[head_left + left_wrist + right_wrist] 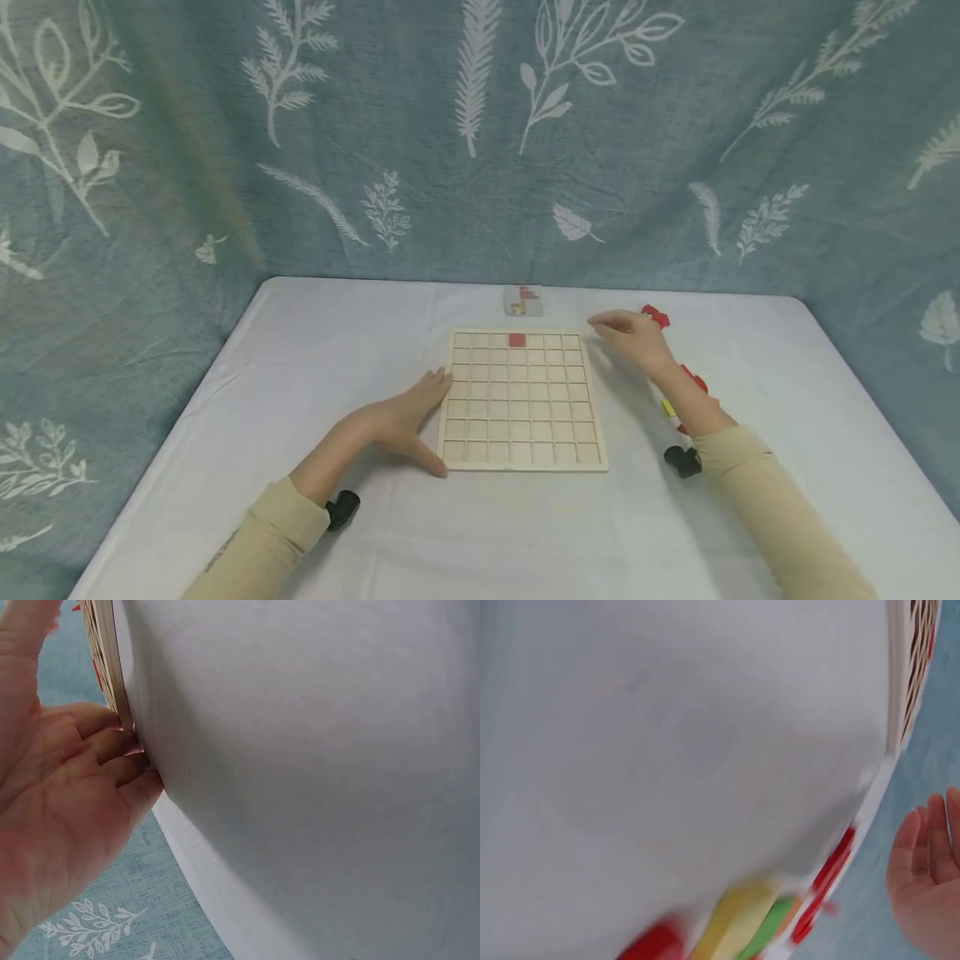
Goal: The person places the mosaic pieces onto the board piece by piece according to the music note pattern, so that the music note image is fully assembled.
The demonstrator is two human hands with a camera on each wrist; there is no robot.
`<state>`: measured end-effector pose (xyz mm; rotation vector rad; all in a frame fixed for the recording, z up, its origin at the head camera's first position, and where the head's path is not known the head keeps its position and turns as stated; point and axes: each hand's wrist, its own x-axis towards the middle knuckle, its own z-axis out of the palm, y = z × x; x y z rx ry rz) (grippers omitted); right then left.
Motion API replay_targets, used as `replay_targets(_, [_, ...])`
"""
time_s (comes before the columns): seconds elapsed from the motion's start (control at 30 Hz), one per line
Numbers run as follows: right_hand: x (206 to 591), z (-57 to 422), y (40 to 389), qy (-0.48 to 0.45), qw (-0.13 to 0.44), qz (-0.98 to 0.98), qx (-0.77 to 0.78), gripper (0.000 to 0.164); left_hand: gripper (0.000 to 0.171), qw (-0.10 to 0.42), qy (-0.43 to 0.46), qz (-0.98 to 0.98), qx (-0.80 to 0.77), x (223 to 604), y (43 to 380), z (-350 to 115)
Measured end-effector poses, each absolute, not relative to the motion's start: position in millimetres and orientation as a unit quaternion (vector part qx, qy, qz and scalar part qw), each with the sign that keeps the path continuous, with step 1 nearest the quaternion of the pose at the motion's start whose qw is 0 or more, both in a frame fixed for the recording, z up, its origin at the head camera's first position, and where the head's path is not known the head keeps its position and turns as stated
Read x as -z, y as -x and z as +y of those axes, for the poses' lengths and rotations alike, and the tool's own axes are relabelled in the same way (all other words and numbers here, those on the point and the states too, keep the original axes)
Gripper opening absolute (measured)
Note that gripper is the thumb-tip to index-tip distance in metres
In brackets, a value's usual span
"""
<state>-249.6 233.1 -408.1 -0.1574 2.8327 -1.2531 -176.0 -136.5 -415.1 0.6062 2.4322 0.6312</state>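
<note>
A wooden grid board (522, 468) with a raised rim lies flat on the table. One red square tile (517, 340) sits in its top row, about the middle. At the board's left edge my left hand (408, 417) rests with thumb and fingers spread; in the left wrist view the fingertips of this hand (75, 776) touch the board's side (109, 667). My right hand (630, 337) hovers beside the board's upper right corner, fingers slightly bent. Seen in the right wrist view, the right hand (930, 877) shows nothing held, though its thumb is hidden.
Red pieces (656, 316) lie right of the board, with more red ones (693, 377) and a yellow piece (668, 408) partly behind the right forearm. A small clear card or case (522, 301) with a coloured pattern lies beyond the board. A patterned curtain (420, 208) borders the white table (337, 333).
</note>
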Motion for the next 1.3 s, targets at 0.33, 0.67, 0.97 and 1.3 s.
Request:
replay_targets(0.33, [407.1, 301.1, 235.3, -0.063, 0.068, 0.915, 0.393, 0.041, 0.134, 0.271, -0.232, 0.904, -0.235, 411.3, 173.8, -134.4])
replay_targets(0.67, [404.6, 329.9, 217.6, -0.054, 0.095, 0.931, 0.348, 0.037, 0.135, 0.27, -0.225, 0.906, -0.237, 413.8, 175.6, -133.6])
replay_targets(0.97, [408.4, 335.7, 212.3, -0.069, 0.111, 0.931, 0.342, 0.041, 0.134, 0.266, -0.239, 0.902, -0.24, 414.8, 175.4, -135.1])
replay_targets(1.3, [411.7, 330.2, 225.4, -0.057, 0.096, 0.931, 0.347, 0.039, 0.134, 0.273, -0.238, 0.897, -0.253, 412.5, 174.2, -135.4])
